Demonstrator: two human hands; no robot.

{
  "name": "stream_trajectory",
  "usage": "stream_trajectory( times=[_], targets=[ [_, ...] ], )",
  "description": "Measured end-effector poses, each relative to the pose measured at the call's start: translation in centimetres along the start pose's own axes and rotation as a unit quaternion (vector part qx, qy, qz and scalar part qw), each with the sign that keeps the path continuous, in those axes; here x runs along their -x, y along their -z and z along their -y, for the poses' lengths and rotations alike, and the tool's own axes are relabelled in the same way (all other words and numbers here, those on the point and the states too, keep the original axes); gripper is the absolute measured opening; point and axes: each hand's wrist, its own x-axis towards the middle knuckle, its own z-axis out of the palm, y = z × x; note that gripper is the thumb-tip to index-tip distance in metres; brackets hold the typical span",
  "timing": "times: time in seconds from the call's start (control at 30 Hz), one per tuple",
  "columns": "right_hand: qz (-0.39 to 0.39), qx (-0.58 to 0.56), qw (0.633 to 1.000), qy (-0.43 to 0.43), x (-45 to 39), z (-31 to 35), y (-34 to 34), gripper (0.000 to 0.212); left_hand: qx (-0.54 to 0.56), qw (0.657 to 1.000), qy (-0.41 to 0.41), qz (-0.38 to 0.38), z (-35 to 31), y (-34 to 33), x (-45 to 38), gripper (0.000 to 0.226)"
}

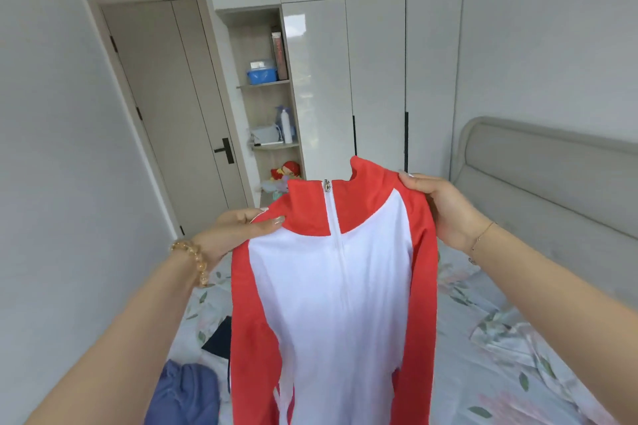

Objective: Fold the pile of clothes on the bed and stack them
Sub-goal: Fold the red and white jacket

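A red and white zip-up jacket (331,304) hangs upright in the air in front of me, zipped to the collar, its red sleeves dangling at both sides. My left hand (238,228) pinches its left shoulder, thumb on the front. My right hand (442,207) grips its right shoulder beside the collar. Below the jacket, at the lower left on the bed, lie a blue garment (183,393) and a dark navy garment (219,338), partly hidden by the jacket.
The bed (500,373) has a floral sheet and a padded grey headboard (552,190) at the right. Ahead stand a white wardrobe (373,72), an open shelf niche (269,107) with small items, and a closed door (172,114).
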Motion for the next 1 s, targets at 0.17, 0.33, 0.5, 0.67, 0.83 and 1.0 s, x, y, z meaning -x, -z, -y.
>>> stream_trajectory(
  times=[0.17,0.33,0.5,0.67,0.83,1.0],
  targets=[
    [0.001,0.023,1.0,-0.02,-0.9,1.9,2.5,0.066,-0.016,0.996,0.044,0.081,0.7,-1.0,1.0,0.066],
    [-0.005,0.144,0.989,0.032,-1.4,3.1,5.1,0.08,0.076,0.994,0.034,0.077,0.1,-1.7,1.2,0.062],
    [0.115,0.357,0.924,-0.071,-0.5,5.3,7.0,0.06,0.143,0.987,0.028,0.066,-1.4,-1.3,0.0,0.069],
    [0.117,0.288,0.946,-0.096,0.8,5.7,9.4,0.048,0.084,0.996,0.016,0.037,-1.7,-2.0,-1.6,0.049],
    [0.001,0.282,0.954,-0.106,1.4,4.5,11.9,0.049,-0.055,0.998,0.015,0.037,-2.7,-3.2,-5.0,0.016],
    [-0.184,0.297,0.936,-0.049,1.2,3.3,14.8,0.03,-0.195,0.98,0.027,-0.035,-2.9,-7.9,-13.5,0.025]
  ],
)
